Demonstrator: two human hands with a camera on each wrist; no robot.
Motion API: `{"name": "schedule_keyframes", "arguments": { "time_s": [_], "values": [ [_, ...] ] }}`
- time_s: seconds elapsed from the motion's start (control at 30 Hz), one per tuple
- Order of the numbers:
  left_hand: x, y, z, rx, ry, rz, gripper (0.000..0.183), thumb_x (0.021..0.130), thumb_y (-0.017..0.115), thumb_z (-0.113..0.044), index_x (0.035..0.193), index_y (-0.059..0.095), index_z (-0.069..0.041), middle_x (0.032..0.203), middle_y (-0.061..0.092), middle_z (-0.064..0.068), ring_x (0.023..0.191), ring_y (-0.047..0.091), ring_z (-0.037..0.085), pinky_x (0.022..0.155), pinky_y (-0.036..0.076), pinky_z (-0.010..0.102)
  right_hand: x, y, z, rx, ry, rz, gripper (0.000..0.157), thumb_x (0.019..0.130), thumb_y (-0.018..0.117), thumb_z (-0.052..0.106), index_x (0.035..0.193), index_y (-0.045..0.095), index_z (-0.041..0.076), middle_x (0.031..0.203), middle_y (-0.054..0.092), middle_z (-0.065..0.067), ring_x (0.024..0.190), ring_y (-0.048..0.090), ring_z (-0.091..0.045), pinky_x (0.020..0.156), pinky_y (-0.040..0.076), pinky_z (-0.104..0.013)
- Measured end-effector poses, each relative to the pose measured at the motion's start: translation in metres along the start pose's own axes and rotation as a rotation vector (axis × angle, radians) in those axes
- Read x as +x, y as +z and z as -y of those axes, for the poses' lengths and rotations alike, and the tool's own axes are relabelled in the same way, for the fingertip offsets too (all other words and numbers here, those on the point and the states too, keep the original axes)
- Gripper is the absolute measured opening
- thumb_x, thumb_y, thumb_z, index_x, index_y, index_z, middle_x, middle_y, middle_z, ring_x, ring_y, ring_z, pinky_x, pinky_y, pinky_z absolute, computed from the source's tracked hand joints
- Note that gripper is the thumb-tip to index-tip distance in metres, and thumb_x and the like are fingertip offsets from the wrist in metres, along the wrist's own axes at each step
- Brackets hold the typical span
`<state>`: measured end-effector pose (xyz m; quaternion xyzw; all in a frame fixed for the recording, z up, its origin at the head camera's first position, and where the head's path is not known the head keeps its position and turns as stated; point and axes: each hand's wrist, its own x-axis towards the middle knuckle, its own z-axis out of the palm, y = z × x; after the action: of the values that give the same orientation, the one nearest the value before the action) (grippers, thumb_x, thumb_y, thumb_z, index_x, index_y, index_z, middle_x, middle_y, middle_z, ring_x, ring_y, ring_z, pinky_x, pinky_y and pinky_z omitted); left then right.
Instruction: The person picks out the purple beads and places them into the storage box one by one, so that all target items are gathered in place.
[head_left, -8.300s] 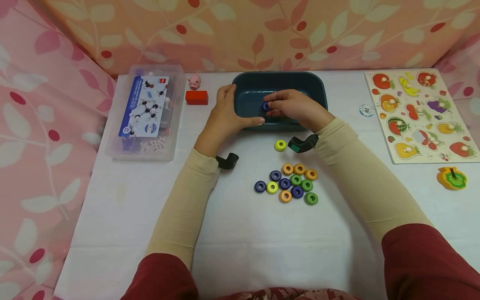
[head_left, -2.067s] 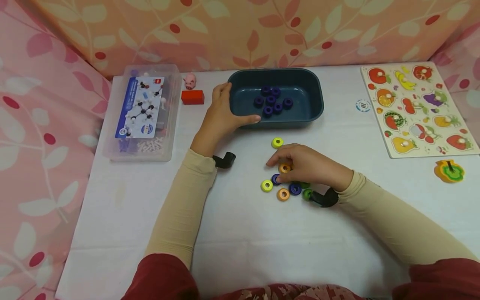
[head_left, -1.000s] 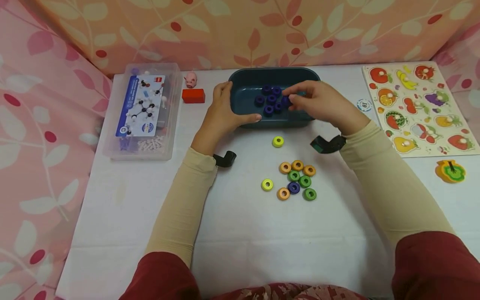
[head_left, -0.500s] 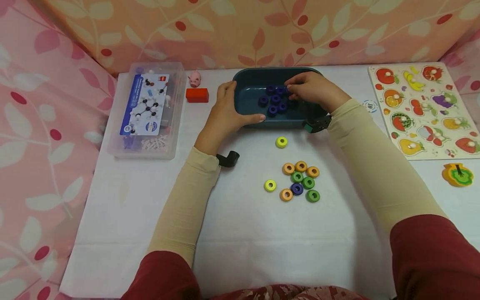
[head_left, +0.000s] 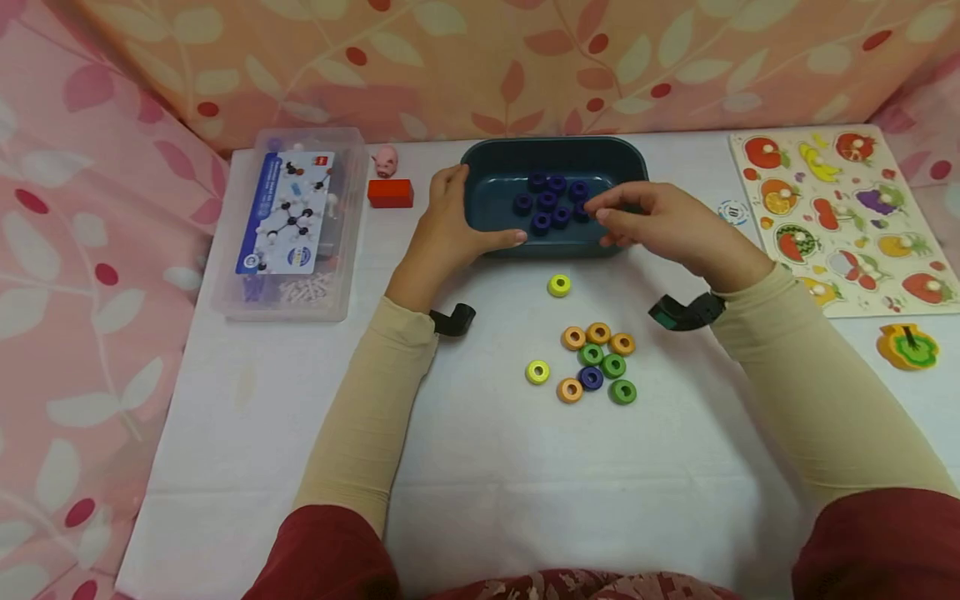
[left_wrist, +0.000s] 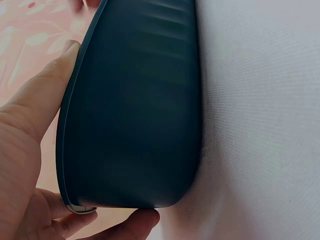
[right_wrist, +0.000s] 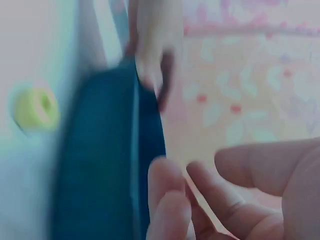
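Observation:
My left hand [head_left: 447, 237] grips the left end of a dark teal tub [head_left: 570, 250]; in the left wrist view its thumb presses the rim and its fingers bend round the end wall [left_wrist: 135, 115]. Inside the tub lies a cluster of small purple rings [head_left: 547, 199]. Over the tub's right end hovers my right hand [head_left: 667, 229], fingers spread and nothing seen between them in the right wrist view. On the cloth in front are orange rings [head_left: 597, 333], green rings [head_left: 613, 365], one purple ring [head_left: 591, 378] and two yellow rings [head_left: 558, 286].
A clear plastic box [head_left: 288, 225] with a molecule-model card stands at the left. Beside it are a pink pig figure [head_left: 386, 161] and a red block [head_left: 390, 193]. To the right lie a fruit puzzle board [head_left: 832, 208], a round chip [head_left: 733, 212] and a tree-shaped piece [head_left: 908, 347].
Several purple rings have passed from the cloth into the tub. In the last half second my right hand has let go of one there and drawn back rightward. The left hand stays put.

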<state>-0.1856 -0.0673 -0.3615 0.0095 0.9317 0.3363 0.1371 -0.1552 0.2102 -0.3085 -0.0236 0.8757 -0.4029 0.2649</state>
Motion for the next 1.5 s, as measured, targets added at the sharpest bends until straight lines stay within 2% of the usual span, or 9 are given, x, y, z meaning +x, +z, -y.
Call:
{"name": "schedule_keyframes", "arguments": {
  "time_s": [0.1,0.17,0.33,0.57,0.77,0.93,1.17,1.27,1.5],
  "values": [
    [0.0,0.0,0.0,0.002,-0.003,0.001,0.13,0.063,0.078,-0.076,0.162,0.008,-0.029,0.167,0.005,-0.009,0.146,0.034,0.022,0.119,0.035,0.042,-0.023,0.016,-0.014,-0.043,-0.038,0.074,0.039,0.098,0.064,0.04,0.13,0.065,0.017,0.125,0.066,-0.007,0.098,0.064,-0.026,0.09,0.05,-0.04],
    [0.001,0.001,0.001,0.001,-0.002,0.0,0.131,0.062,0.078,-0.077,0.162,0.008,-0.029,0.167,0.005,-0.009,0.146,0.033,0.022,0.119,0.035,0.042,-0.035,0.028,-0.025,-0.113,-0.063,0.116,0.034,0.092,0.073,0.035,0.121,0.07,0.018,0.113,0.071,-0.004,0.084,0.062,-0.024,0.077,0.05,-0.034],
    [0.002,0.001,0.003,0.002,0.008,-0.008,0.132,0.06,0.078,-0.078,0.162,0.007,-0.03,0.166,0.006,-0.01,0.147,0.033,0.021,0.119,0.035,0.041,-0.054,0.059,-0.043,-0.229,-0.135,0.196,0.032,0.08,0.086,0.025,0.11,0.073,0.023,0.097,0.067,0.0,0.072,0.051,-0.02,0.062,0.043,-0.029],
    [0.002,0.0,0.005,-0.006,0.022,-0.007,0.133,0.06,0.077,-0.079,0.162,0.007,-0.03,0.166,0.008,-0.009,0.148,0.032,0.021,0.12,0.033,0.041,-0.061,0.086,-0.045,-0.266,-0.256,0.161,0.029,0.079,0.086,0.017,0.105,0.075,0.024,0.107,0.068,0.007,0.071,0.052,-0.014,0.064,0.046,-0.026],
    [0.002,0.0,0.006,-0.004,0.024,-0.008,0.132,0.061,0.078,-0.078,0.162,0.008,-0.029,0.166,0.008,-0.009,0.147,0.033,0.021,0.12,0.034,0.041,-0.061,0.103,-0.034,-0.332,-0.356,0.105,0.026,0.083,0.084,0.021,0.106,0.075,0.028,0.101,0.068,0.012,0.068,0.055,-0.006,0.065,0.046,-0.025],
    [0.003,0.001,0.005,0.007,0.031,-0.006,0.132,0.062,0.077,-0.078,0.162,0.008,-0.028,0.166,0.006,-0.009,0.145,0.036,0.023,0.119,0.035,0.04,-0.061,0.113,-0.024,-0.381,-0.401,0.121,0.022,0.088,0.079,0.021,0.109,0.075,0.028,0.107,0.07,0.015,0.086,0.061,-0.004,0.078,0.05,-0.03],
    [0.003,0.0,0.005,0.013,0.04,-0.005,0.131,0.063,0.077,-0.077,0.162,0.008,-0.026,0.166,0.006,-0.007,0.143,0.038,0.024,0.118,0.036,0.04,-0.057,0.115,-0.018,-0.376,-0.401,0.181,0.017,0.091,0.074,0.019,0.108,0.076,0.024,0.103,0.07,0.012,0.073,0.053,-0.008,0.072,0.046,-0.029],
    [0.003,0.0,0.005,0.01,0.039,-0.002,0.131,0.063,0.077,-0.077,0.162,0.009,-0.026,0.166,0.006,-0.007,0.144,0.037,0.024,0.119,0.036,0.04,-0.057,0.109,-0.017,-0.365,-0.394,0.189,0.016,0.091,0.074,0.02,0.106,0.076,0.025,0.104,0.07,0.012,0.077,0.055,-0.006,0.075,0.047,-0.028],
    [0.003,0.0,0.004,0.014,0.03,0.002,0.131,0.063,0.077,-0.078,0.162,0.008,-0.027,0.167,0.004,-0.007,0.147,0.033,0.022,0.12,0.034,0.041,-0.05,0.063,-0.005,-0.234,-0.289,0.112,0.017,0.097,0.068,0.025,0.113,0.073,0.024,0.106,0.073,0.005,0.081,0.068,-0.013,0.076,0.055,-0.031]
  ]
}}
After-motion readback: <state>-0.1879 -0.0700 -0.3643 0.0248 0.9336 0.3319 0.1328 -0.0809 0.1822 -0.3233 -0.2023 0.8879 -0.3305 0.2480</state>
